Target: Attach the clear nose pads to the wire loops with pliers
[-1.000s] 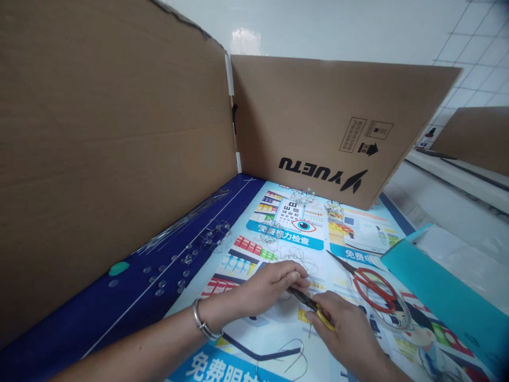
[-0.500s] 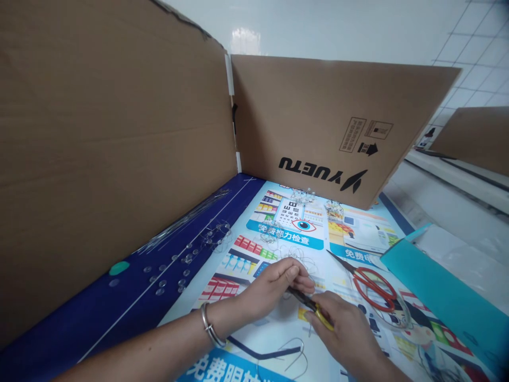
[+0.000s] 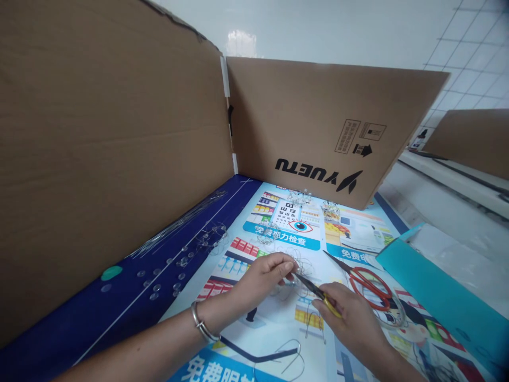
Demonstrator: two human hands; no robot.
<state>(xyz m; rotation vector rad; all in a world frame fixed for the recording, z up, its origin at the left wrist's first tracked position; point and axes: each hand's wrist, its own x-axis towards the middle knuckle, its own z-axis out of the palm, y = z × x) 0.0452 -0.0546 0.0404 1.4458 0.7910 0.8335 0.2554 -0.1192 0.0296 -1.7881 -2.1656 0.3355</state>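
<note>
slip risk: the pliers (image 3: 315, 289) pointed at the left grip (image 3: 274, 270), so a tip sliding off the wire (image 3: 293, 283) could have poked or nipped a finger.
bend risk: the wire looked fine; too hard a twist or squeeze might have kinked or snapped it.
snag risk: loops (image 3: 304, 263) lay just beyond the left grip and could have caught on the wire or the tip.
right grip (image 3: 345, 313): closed round the yellow handles, fingers folded over them; whether the pliers' own jaws met was too small to tell.
left grip: pinched, thumb against curled fingers, apparently on the wire, whose contact was partly hidden.
wire: at the left fingertips beside the plier tip, over the surface (image 3: 115, 329); whether tip and wire touched could not be told.
scissors (image 3: 353, 271): on the surface, just beyond the right grip, held by neither hand.
beads (image 3: 183, 261): scattered on the blue side, left of the left grip.
</note>
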